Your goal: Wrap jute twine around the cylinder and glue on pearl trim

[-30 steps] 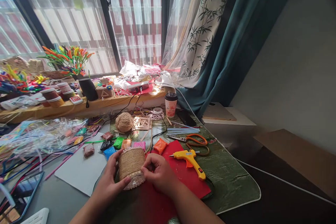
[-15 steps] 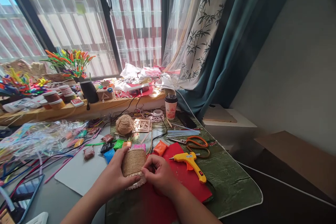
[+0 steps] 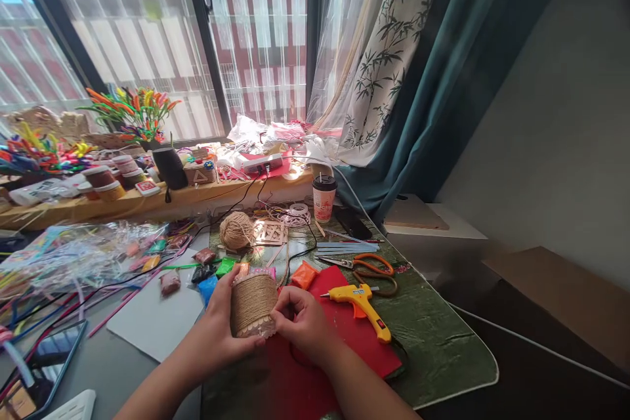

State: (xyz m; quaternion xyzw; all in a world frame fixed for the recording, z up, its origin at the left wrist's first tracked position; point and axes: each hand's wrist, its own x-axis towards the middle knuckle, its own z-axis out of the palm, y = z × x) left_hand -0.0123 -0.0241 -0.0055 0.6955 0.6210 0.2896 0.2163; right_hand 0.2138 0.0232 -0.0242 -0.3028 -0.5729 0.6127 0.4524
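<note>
My left hand [image 3: 219,327] grips a round container wrapped in tan twine [image 3: 254,302], with the thumb along its lower edge and the fingers behind its left side. A pale scalloped lace trim [image 3: 258,327] runs round the container's lower rim. At the container's lower right side, my right hand [image 3: 301,320] is closed in a pinch, and its fingertips hide what they hold. Just right of that hand, a yellow hot glue gun [image 3: 359,302] lies on a red sheet [image 3: 344,348]. Behind the container sit small packets, among them an orange packet [image 3: 304,274] and a blue packet [image 3: 207,289].
A ball of twine [image 3: 236,231], scissors with orange handles [image 3: 371,266], glue sticks [image 3: 344,247] and a lidded paper cup [image 3: 323,200] stand or lie farther back. Black cables [image 3: 310,236] cross the table. At left are a white board [image 3: 152,315] and clear plastic bags [image 3: 113,252].
The container is tipped slightly, so less of its lace-edged underside shows. My right hand stays pinched beside it. The whole view has shifted a little.
</note>
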